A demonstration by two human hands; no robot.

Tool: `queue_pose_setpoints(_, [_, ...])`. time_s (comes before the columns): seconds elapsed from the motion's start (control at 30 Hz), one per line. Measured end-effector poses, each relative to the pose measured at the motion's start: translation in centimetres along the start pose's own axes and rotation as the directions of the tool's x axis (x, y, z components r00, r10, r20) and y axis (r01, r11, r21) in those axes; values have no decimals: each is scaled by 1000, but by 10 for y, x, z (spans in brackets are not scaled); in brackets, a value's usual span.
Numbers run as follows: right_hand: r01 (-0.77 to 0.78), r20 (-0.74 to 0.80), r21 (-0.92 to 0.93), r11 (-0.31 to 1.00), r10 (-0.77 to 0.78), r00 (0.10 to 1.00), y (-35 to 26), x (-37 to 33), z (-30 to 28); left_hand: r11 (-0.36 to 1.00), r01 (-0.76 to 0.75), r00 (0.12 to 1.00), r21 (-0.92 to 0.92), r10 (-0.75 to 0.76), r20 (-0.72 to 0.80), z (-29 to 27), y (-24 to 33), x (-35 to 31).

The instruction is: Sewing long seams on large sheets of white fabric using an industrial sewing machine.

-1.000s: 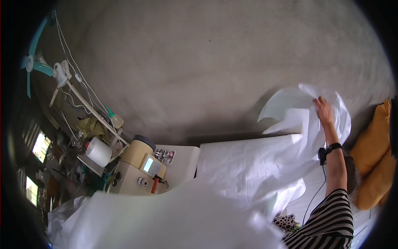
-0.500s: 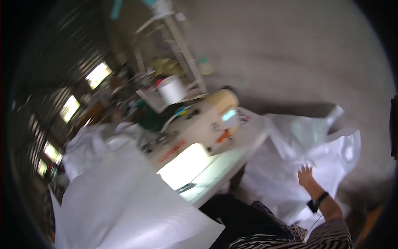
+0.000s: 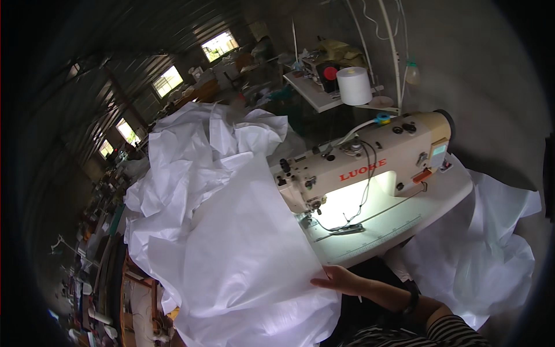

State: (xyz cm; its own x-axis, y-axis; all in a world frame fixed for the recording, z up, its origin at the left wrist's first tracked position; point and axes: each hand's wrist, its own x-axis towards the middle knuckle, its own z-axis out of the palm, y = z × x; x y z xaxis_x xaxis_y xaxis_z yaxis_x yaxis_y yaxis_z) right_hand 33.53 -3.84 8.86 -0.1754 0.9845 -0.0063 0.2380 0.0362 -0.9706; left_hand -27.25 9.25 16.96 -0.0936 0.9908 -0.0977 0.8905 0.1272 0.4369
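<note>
I see the white sheet (image 3: 231,248) heaped left of the sewing machine (image 3: 370,168), its right edge running down past the needle end and the near-left corner of the bed (image 3: 399,222). My right hand (image 3: 341,280) is at that edge, thumb over the sheet; I can't tell whether the fingers close on it. My left hand is out of view. I have open room under the machine's arm, on the lit bed, where a dark cable (image 3: 347,229) lies; the bed's front edge slants up rightward, apart from the second sheet (image 3: 468,254). Half a second ago my right hand was on that second sheet, and the view has swung left since. The white sheet covers part of the needle area, and the clutter (image 3: 95,277) at far left is too dim to sort.
</note>
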Motion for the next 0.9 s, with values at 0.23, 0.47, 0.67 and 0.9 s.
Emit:
queue_pose_setpoints(0.23, [-127, -32, 275, 953, 141, 990, 54, 21, 33, 840, -440, 856, 316, 499, -135, -34, 84, 23])
queue_pose_setpoints(0.47, [-120, -81, 401, 908, 166, 983, 85, 3, 49, 599, -732, 629, 324, 777, -16, 147, 329, 114])
queue_pose_setpoints(0.67, [-301, -14, 321, 898, 323, 946, 48, -16, 33, 783, -535, 828, 317, 561, 14, 260, 366, 189])
queue_pose_setpoints(0.9, [-370, 156, -57, 927, 374, 914, 27, -23, 21, 777, -598, 750, 196, 629, -204, 245, 372, 208])
